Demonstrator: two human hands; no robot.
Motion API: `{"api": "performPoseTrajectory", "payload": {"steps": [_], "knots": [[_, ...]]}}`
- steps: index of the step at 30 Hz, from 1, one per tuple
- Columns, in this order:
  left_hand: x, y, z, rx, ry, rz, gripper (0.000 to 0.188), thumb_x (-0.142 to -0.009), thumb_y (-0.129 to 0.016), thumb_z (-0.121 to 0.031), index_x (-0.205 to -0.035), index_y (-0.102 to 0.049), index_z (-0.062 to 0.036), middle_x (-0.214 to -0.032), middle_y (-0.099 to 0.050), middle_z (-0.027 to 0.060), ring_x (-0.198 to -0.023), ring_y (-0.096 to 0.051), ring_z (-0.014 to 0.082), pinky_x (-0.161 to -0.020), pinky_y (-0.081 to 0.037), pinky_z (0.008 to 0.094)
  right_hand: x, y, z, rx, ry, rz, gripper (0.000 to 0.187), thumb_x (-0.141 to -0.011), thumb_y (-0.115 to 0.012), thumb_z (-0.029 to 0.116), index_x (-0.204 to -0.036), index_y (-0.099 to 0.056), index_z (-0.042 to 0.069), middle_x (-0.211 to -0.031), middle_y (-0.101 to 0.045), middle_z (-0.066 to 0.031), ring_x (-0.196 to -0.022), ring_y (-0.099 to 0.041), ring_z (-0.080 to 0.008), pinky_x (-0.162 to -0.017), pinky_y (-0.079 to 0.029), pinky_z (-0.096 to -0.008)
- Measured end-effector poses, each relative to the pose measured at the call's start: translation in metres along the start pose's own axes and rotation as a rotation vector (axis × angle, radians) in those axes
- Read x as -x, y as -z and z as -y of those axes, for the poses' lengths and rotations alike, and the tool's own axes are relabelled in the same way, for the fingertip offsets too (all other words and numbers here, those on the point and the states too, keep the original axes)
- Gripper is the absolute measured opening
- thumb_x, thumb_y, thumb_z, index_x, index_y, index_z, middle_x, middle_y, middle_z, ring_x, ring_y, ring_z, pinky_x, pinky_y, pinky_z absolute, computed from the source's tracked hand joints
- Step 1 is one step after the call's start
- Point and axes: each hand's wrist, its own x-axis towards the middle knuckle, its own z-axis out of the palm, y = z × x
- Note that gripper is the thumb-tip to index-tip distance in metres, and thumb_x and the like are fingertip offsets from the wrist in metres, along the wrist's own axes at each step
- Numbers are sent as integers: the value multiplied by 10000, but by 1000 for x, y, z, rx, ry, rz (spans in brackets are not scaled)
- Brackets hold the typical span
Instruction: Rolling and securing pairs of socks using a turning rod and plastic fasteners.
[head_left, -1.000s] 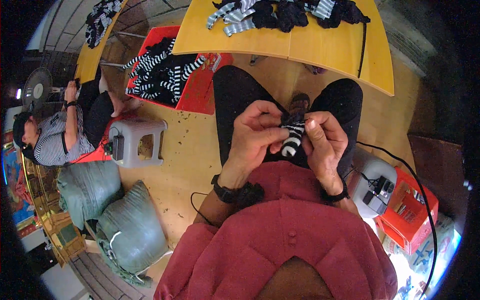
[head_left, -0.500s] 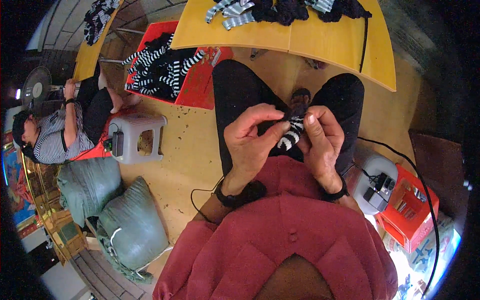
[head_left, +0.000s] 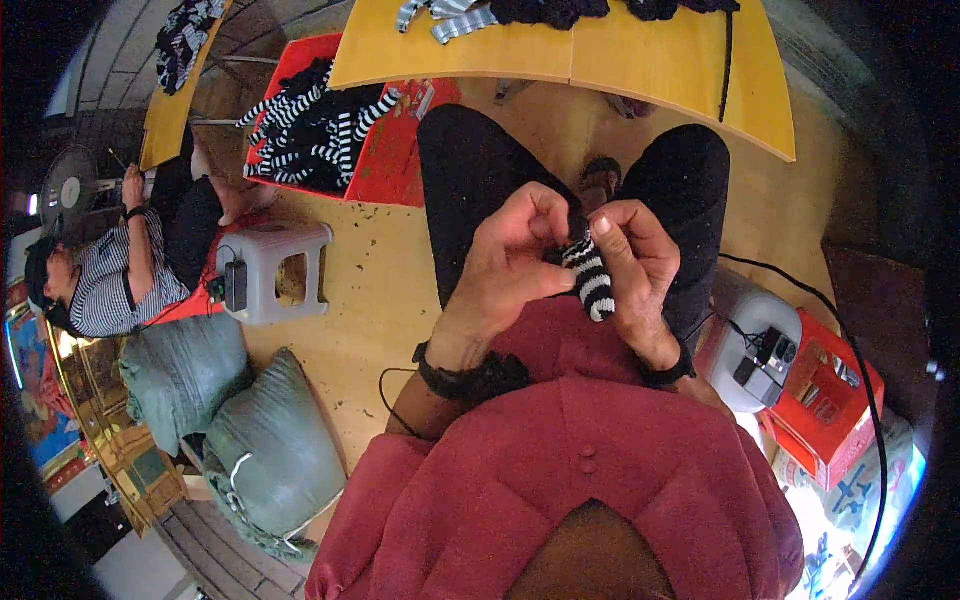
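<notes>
A small black-and-white striped knitted piece point(head_left: 592, 280) hangs between my hands above my lap, its rounded end pointing down toward my shirt. My right hand point(head_left: 638, 270) pinches its upper right side between thumb and bent fingers. On the other side is my left hand point(head_left: 512, 262), its fingers curled by the piece's dark upper part and its thumb against the striped side. The left fingertips are partly hidden, so their exact hold is hard to see.
Ahead stands a yellow table point(head_left: 650, 60) with dark and grey striped knitwear on it. A red bin point(head_left: 385, 165) holds striped knits. Left are a grey stool point(head_left: 268, 250), stuffed green sacks point(head_left: 275, 440) and a seated person point(head_left: 130, 265). Right, a black cable point(head_left: 840, 325) passes a red stool point(head_left: 825, 400).
The striped piece has swung so its rounded end points down and right. My left thumb and fingers have spread further apart, while my right hand keeps its pinch.
</notes>
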Motion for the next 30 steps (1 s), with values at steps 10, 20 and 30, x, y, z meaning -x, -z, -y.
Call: {"api": "performPoseTrajectory", "payload": {"steps": [10,20,30], "knots": [[1,-12,4,-276,-11,-319,296,-685,-659,92,-950,-565,0,-868,-588,22,-799,-563,88,-734,-457,209,0,5,1,-29,-14,-15,86,-873,-577,105,-881,-575,20,-753,-547,23,-649,-445,-31,-568,-365,-174],[5,-18,12,-160,24,-321,179,-779,-573,51,-954,-604,26,-833,-594,7,-740,-530,53,-650,-443,185,-4,5,-6,115,135,-47,81,-868,-581,96,-873,-569,17,-774,-571,6,-698,-491,-59,-628,-414,-197],[2,-12,20,356,282,-111,247,-737,-560,12,-976,-613,-10,-885,-592,2,-841,-535,78,-754,-432,223,-10,8,3,-33,-16,57,96,-863,-590,96,-849,-560,6,-760,-573,-10,-694,-516,-71,-648,-425,-200]]}}
